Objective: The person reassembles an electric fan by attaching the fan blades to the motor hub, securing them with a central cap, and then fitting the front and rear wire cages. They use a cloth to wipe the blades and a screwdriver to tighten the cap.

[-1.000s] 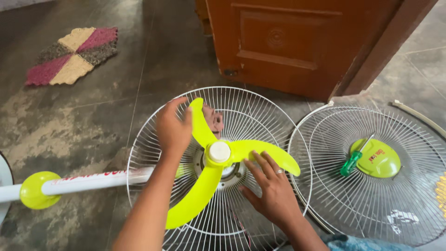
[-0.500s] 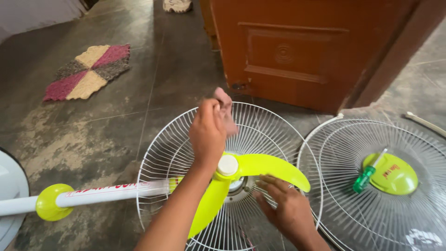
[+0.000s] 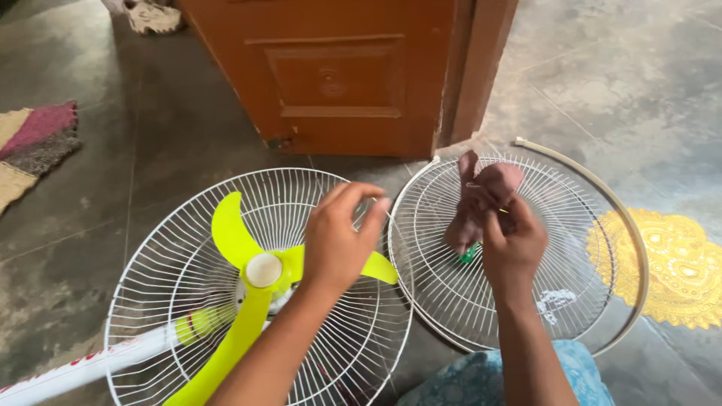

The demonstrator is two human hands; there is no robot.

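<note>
**Cloth bunched over the loose guard, other hand above the blade**

My right hand (image 3: 514, 248) is closed around a dusky pink cloth (image 3: 481, 197), pinching it near its lower end so the rest stands up in a soft bundle. It sits over the detached front grille (image 3: 451, 293), which lies flat on the floor (image 3: 150, 150) beside the fan; a bit of green shows under the cloth. I judge the cloth light and limp, best gripped in a wad. My left hand (image 3: 338, 240) hovers over the lime-green fan blade (image 3: 233, 233), fingers loosely curled and holding nothing; whether it touches the blade I cannot tell. The blade looks like thin, smooth plastic, slightly flexible, safest held near the white hub (image 3: 263, 269). The rear wire grille (image 3: 165, 271) is springy and easily bent.
</note>
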